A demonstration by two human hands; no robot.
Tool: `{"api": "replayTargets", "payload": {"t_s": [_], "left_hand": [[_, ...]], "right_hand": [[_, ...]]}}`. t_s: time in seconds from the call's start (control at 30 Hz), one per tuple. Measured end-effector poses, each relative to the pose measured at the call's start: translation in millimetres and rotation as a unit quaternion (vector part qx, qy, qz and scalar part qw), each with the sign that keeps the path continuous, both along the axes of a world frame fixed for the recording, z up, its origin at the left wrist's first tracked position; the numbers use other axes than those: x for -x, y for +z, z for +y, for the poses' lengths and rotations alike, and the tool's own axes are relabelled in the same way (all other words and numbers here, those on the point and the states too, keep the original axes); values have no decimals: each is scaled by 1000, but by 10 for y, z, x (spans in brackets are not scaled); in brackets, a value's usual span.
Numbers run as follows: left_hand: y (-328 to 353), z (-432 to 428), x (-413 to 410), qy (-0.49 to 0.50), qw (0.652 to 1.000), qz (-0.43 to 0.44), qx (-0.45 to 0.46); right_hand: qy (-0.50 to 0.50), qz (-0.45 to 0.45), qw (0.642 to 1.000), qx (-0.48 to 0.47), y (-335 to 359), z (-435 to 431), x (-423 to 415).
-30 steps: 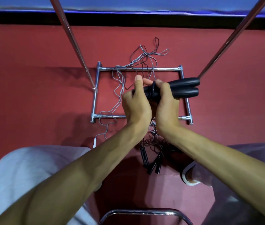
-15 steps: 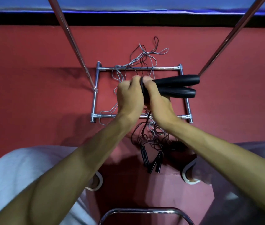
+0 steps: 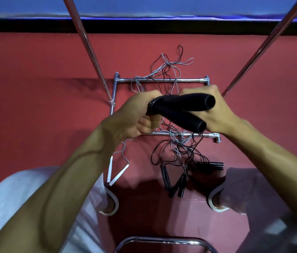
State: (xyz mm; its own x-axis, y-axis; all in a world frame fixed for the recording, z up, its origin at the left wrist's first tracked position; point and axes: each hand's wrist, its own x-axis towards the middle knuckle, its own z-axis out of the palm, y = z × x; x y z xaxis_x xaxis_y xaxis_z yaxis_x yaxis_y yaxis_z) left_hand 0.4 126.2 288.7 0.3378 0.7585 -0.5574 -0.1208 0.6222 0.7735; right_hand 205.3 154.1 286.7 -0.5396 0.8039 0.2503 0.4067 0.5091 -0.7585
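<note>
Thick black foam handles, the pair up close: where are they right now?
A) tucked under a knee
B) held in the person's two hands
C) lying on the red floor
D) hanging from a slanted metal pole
B: the left hand grips the narrow ends of the thick black foam handles, and the right hand holds them near their wide ends.

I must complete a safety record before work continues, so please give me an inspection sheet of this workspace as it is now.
Surface: red mat, lying flat under the frame.
Job's things: two black foam handles, held above the frame, spreading in a V.
Clutter: white handles and slim black handles lie on the mat near the knees.
Grippers: left hand grips the narrow ends; right hand holds the thick ends, fingers curled.
Cables: grey and black cords tangled over the chrome frame.
Surroundings: slanted chrome poles, blue band at the far edge.
</note>
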Motion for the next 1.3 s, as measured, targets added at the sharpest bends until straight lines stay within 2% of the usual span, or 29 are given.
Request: {"api": "replayTargets", "payload": {"t_s": [0.13,0.23,0.33,0.43,0.53,0.57,0.63,0.73,0.8,0.87,0.93,0.97,1.0,1.03,1.07,1.13,1.17,1.2,1.23,1.27,1.3], "left_hand": [[37,-45,-50,4,1000,-21,4],[21,-23,-53,30,999,-42,4],[4,-5,-50,38,996,-77,14],[-29,14,-40,49,990,-125,45],[-86,59,44,117,970,-182,112],[-99,74,74,144,961,-192,133],[-127,98,96,187,945,-205,171],[-189,117,90,243,919,-209,227],[-216,128,108,262,910,-206,247],[-234,140,124,274,908,-187,254],[-259,152,135,284,909,-168,256],[-261,152,143,288,909,-162,254],[-264,147,155,292,910,-157,249],[-265,143,166,297,910,-153,245],[-268,143,176,301,910,-150,244],[-272,143,181,318,905,-146,241],[-280,147,180,335,898,-148,244],[-297,157,185,354,889,-152,247],[-313,162,186,370,882,-151,249],[-334,165,181,381,880,-144,245],[-354,164,166,389,881,-130,235]], "right_hand": [[21,-25,999,-14,-96,22,36],[49,13,999,8,-19,-23,77],[29,69,990,122,-115,-4,152],[16,146,934,327,-279,38,130],[17,203,883,422,-360,-9,171],[10,214,877,430,-379,-30,180],[-4,193,898,395,-397,-74,184],[-25,84,952,294,-410,-141,212],[-41,53,955,288,-403,-193,268],[-65,74,915,391,-401,-218,311],[-88,85,845,521,-367,-222,326],[-89,90,825,552,-354,-218,322],[-80,98,821,557,-338,-210,315],[-64,98,839,531,-327,-198,300],[-47,72,877,473,-322,-195,281],[-29,-75,959,271,-338,-219,246],[-27,-155,973,169,-366,-235,230],[-32,-208,973,100,-405,-251,223],[-45,-227,970,73,-434,-275,230],[-56,-220,970,86,-438,-303,240],[-63,-172,970,157,-428,-330,258]]}}
